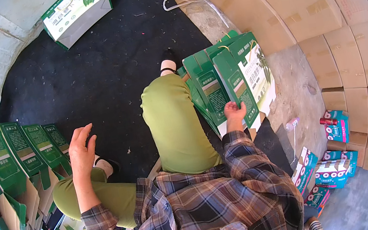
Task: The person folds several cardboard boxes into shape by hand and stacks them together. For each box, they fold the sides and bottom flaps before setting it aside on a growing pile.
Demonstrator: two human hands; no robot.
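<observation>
My left hand point(80, 150) hovers with fingers spread and nothing in it, just right of a row of folded green cartons point(17, 158) standing on my left. My right hand point(233, 113) reaches to a stack of flat green and white cartons point(236, 80) leaning at my right knee and touches the lower edge of the front one; I cannot tell if the fingers grip it. My legs in green trousers point(174, 126) stretch over a black mat point(91, 76).
One assembled green and white box point(76, 14) lies at the far edge of the mat. Stacked brown cardboard boxes point(319, 26) wall the right side. Small red and teal packs point(332, 168) and a small bottle point(292, 123) lie on the concrete floor at right.
</observation>
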